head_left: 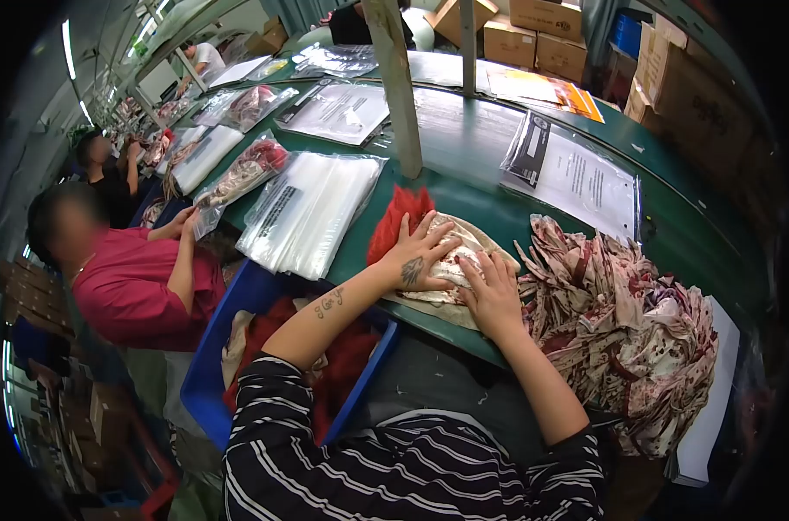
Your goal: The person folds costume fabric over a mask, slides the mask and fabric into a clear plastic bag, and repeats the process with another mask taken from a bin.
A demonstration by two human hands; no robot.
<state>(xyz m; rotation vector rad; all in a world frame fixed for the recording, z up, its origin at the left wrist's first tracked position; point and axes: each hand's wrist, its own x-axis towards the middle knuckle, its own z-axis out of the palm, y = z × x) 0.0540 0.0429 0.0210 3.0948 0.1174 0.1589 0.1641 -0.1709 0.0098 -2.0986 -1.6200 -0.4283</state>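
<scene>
On the green table lies a folded cream cloth item (477, 233) with dark red spots and a tuft of red fluff (401, 221) at its left end. My left hand (422, 258) presses flat on its left part, fingers spread, close to the red fluff. Flat on its right part rests my right hand (494, 291), fingers spread. Just right of my right hand is a big heap of stained, ragged cloth (620, 321). To the left lies a stack of clear plastic bags (310, 208).
A blue bin (205, 369) holding red and cream items stands below the table edge. A co-worker in a red shirt (151, 282) handles a bagged item at left. A metal post (399, 95) rises behind my hands. Bagged printed sheets (577, 178) lie beyond; cartons (546, 43) stand behind.
</scene>
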